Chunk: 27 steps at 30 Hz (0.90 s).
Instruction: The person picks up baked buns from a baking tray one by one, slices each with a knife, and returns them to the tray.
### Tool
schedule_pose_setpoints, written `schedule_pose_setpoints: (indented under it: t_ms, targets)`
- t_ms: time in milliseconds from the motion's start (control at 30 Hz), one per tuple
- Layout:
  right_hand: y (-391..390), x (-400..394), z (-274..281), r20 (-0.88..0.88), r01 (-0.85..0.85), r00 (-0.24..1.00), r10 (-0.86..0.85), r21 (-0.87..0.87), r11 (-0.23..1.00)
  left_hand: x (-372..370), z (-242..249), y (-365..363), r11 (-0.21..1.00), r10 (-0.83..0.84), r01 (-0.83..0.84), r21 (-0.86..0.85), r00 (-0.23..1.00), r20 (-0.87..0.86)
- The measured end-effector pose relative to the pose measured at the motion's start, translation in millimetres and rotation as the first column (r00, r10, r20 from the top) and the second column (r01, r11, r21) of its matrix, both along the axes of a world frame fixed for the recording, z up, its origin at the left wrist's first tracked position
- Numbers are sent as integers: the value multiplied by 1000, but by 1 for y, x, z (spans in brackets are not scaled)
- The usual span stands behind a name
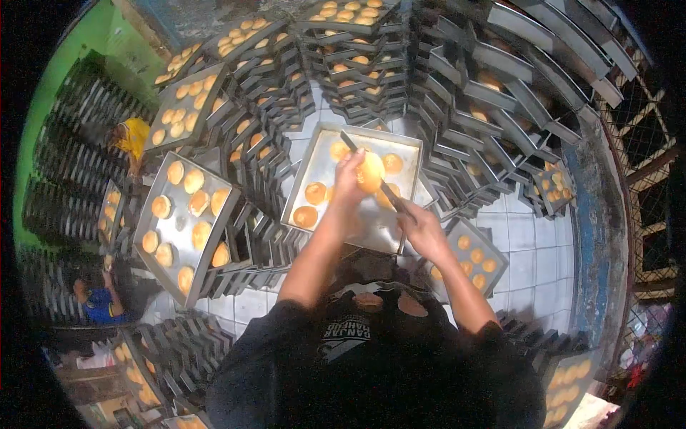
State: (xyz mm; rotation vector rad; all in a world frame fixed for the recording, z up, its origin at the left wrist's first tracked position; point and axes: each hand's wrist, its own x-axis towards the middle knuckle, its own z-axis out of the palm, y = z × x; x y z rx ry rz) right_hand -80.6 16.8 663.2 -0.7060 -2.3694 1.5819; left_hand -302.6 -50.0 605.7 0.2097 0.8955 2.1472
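My left hand [349, 180] is closed around a round golden bun [370, 171], held up over a square metal tray [300, 187]. In my right hand [423, 230] is the handle of a long knife [390, 194]. Its dark blade slants up and left, passing the bun, and its tip shows beyond my left fingers. Several more buns lie on the tray under my hands, among them one bun [306, 217] at the near left corner and another bun [391, 163] on the right. My forearms hide part of the tray's near side.
Stacked trays stand close on both sides, with a tray of buns [166, 270] on the left and a tall stack [493, 64] at the right. Another bun tray [493, 247] sits low beside my right arm. A person in yellow [134, 139] and a person in blue [103, 304] are at far left.
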Motion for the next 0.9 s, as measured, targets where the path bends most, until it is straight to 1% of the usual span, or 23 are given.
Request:
schedule_pose_setpoints:
  t_ms: [67,100,133,167,200,267,300,333,400,433,500,533,567,600,633,667,700,733,800,867,900]
  targets:
    - [-8,26,8,54,-21,998,18,44,999,-16,-1,-8,999,27,-27,-27,1000,-1]
    - [-10,34,3,60,-30,998,28,40,999,-23,-8,-13,997,61,-61,-41,998,1]
    - [-13,42,-4,71,-19,997,19,1,1000,-24,-7,-16,994,91,-90,-55,996,2]
    - [-14,46,-11,81,1,997,2,-39,999,-18,-7,-16,989,98,-99,-108,995,-18]
    - [-14,41,-15,86,12,996,-9,-41,999,-9,-14,-14,990,87,-88,-111,996,-14]
    - [-12,17,-23,22,-16,1000,17,-63,998,8,-29,-8,997,3,-5,-71,999,-33]
    - [-12,4,-41,-76,11,997,-22,-141,990,14,-30,-4,997,-7,5,-73,1000,-28]
    - [-10,-3,-37,-75,17,997,-27,-140,990,18,-30,1,998,15,-16,-62,1000,-16]
    - [-9,-10,-28,55,20,998,-14,-110,994,14,-27,1,998,41,-41,-53,999,-2]
    - [-10,-4,-26,57,18,998,-12,-108,994,5,-25,-2,998,21,-19,-58,999,30]
    - [-15,20,-28,-8,-17,1000,17,39,999,-7,-23,-4,998,11,-7,-61,997,70]
    - [-18,27,-32,-2,-25,1000,25,39,999,-10,-23,-5,997,46,-40,-65,994,102]
    - [-23,35,-38,10,0,1000,0,-34,999,-11,-24,-7,995,78,-68,-73,988,134]
    - [-26,39,-44,24,32,999,-30,-107,994,-8,-35,-7,995,77,-66,-78,987,141]
    - [-27,34,-53,30,41,999,-38,-108,993,-1,-49,-3,992,80,-71,-103,992,92]
    - [-28,20,-63,-33,50,998,-51,-39,998,5,-62,2,989,81,-75,-125,996,42]
    - [-29,9,-70,-95,62,994,-59,28,998,15,-64,6,989,73,-67,-128,996,49]
    - [-30,-1,-71,-89,69,994,-66,24,997,25,-64,9,987,71,-62,-149,996,55]
    - [-29,-19,-74,-32,102,993,-114,-258,961,32,-62,11,984,64,-52,-170,996,62]
    - [-31,-14,-86,-35,124,990,-136,-249,961,31,-61,13,986,94,-68,-152,981,169]
    - [-31,-2,-94,-68,93,992,-105,-153,984,26,-68,14,985,96,-68,-157,980,177]
